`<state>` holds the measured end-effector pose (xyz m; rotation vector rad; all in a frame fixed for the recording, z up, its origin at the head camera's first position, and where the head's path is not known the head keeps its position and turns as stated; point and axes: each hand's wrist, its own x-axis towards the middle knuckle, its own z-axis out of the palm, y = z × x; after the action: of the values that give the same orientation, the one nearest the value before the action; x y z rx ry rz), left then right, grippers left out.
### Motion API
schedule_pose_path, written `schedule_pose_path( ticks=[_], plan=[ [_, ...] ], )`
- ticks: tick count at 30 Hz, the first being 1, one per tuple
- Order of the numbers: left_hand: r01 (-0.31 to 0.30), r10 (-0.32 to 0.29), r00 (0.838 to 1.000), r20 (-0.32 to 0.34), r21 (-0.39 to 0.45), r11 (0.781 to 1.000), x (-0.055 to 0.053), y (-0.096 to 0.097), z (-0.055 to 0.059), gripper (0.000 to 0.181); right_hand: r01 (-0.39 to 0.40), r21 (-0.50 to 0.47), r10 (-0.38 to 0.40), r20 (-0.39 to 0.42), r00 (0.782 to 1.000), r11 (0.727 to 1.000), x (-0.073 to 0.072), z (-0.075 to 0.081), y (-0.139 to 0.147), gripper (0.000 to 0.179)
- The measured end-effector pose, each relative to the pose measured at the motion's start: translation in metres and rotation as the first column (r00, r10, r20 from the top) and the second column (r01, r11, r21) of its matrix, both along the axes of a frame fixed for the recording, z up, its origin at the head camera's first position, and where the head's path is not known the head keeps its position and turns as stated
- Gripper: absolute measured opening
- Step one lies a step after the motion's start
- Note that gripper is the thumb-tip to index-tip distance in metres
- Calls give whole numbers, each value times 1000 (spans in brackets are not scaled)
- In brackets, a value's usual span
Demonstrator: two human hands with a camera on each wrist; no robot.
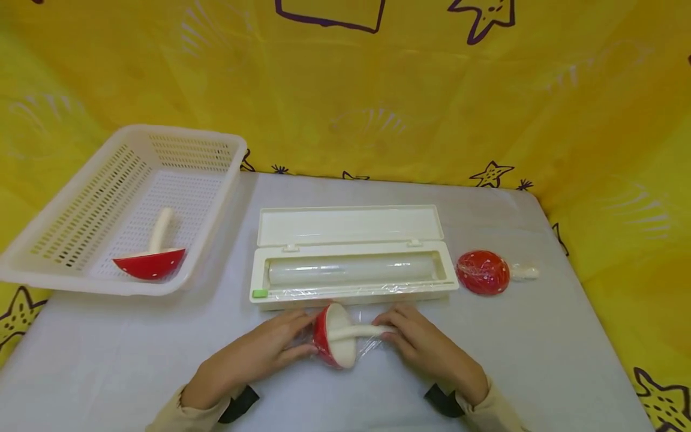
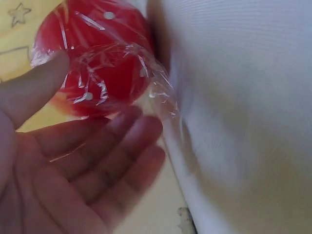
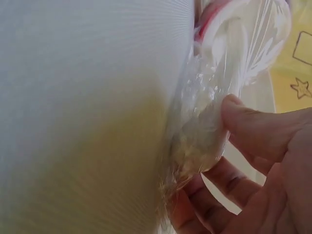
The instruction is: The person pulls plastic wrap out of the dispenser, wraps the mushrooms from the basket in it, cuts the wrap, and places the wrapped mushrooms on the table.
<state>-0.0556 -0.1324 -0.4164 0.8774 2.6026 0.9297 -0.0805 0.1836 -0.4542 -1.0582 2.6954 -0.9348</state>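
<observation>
A red, white-dotted ladle [image 1: 342, 336] with a white inside and white handle lies on its side at the table's near middle, loosely covered in clear cling film [image 3: 195, 92]. My left hand [image 1: 272, 342] holds its red bowl [image 2: 97, 53] between thumb and fingers, over the film. At the handle's end my right hand [image 1: 418, 342] pinches the handle and the bunched film with thumb and fingers. Just beyond stands a white cling film dispenser [image 1: 353, 294], lid raised, with a film roll [image 1: 351, 270] inside and a green slider [image 1: 260, 293] at its left front.
To the left is a white plastic basket [image 1: 216, 144] with an unwrapped red ladle [image 1: 151, 264] inside. Another ladle [image 1: 483, 273], wrapped in film, lies right of the dispenser. A yellow patterned cloth [image 1: 324, 90] hangs behind the white-covered table [image 1: 540, 360].
</observation>
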Motion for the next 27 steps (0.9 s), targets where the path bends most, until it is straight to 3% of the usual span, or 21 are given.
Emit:
schedule_pose_path(
  ticks=[4,7,10,12,14,17,19,21,24,27],
  plan=[
    [12,-20,997,71,114,993,0,-7,1,64,8,6,-9,32,999,1000,1,2,-2,20],
    [6,-13,998,55,115,993,3,-11,5,63,16,29,-18,55,998,999,0,5,-2,20],
    [-38,40,999,-27,82,996,6,-15,11,57,-1,50,-2,61,998,999,-1,9,-1,20],
    [-87,97,989,-114,92,992,7,-18,16,55,-18,62,14,57,998,998,-2,13,0,21],
    [-139,164,960,-226,124,983,6,-22,18,54,-31,78,26,64,998,997,-3,18,1,22],
    [-232,283,889,-361,179,956,4,-27,19,54,-41,105,32,92,995,994,-5,27,3,26],
    [-288,351,843,-408,208,935,2,-30,18,60,-46,119,32,119,992,992,-6,33,3,29],
    [-337,405,810,-424,227,914,0,-32,17,67,-47,119,29,150,988,992,-9,40,2,32],
    [-377,450,788,-420,249,892,-4,-35,13,80,-49,89,33,175,984,995,-13,50,-2,32],
    [-405,480,798,-364,266,875,-9,-36,8,89,-67,27,62,161,985,997,-18,60,-10,30]
  ],
)
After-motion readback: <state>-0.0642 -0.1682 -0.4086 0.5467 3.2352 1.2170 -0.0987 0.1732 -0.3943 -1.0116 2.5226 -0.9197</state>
